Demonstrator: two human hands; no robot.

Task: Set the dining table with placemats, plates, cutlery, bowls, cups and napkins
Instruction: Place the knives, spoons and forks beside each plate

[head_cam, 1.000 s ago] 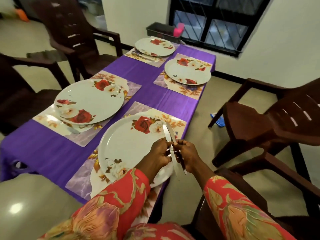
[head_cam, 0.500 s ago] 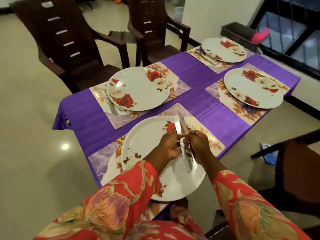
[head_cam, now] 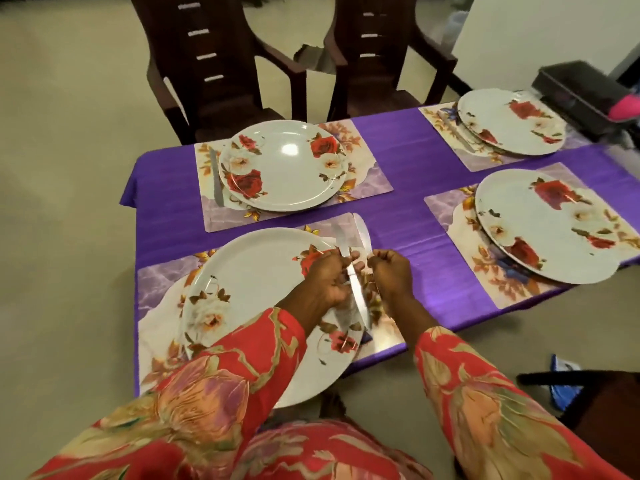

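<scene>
Over the right side of the near rose-patterned plate (head_cam: 256, 292), my left hand (head_cam: 327, 277) grips a table knife (head_cam: 355, 289) and my right hand (head_cam: 391, 271) pinches a second knife (head_cam: 362, 230). Both blades point away from me, over the near placemat (head_cam: 156, 282). Three more plates, far left (head_cam: 287, 164), far right (head_cam: 512, 121) and near right (head_cam: 550, 225), lie on their own placemats on the purple tablecloth (head_cam: 408, 168). A knife (head_cam: 215, 178) lies left of the far left plate. Another knife (head_cam: 457, 133) lies beside the far right plate.
Two dark brown chairs (head_cam: 214, 64) (head_cam: 384, 53) stand at the far side of the table. A dark tray (head_cam: 581, 95) with a pink object (head_cam: 625, 105) sits at the far right corner. Another chair (head_cam: 602, 396) and a blue item (head_cam: 564, 382) are on the floor to my right.
The view has swung left and closer to the table. My hands have stayed over the near plate with the two knives, drawing slightly apart.
</scene>
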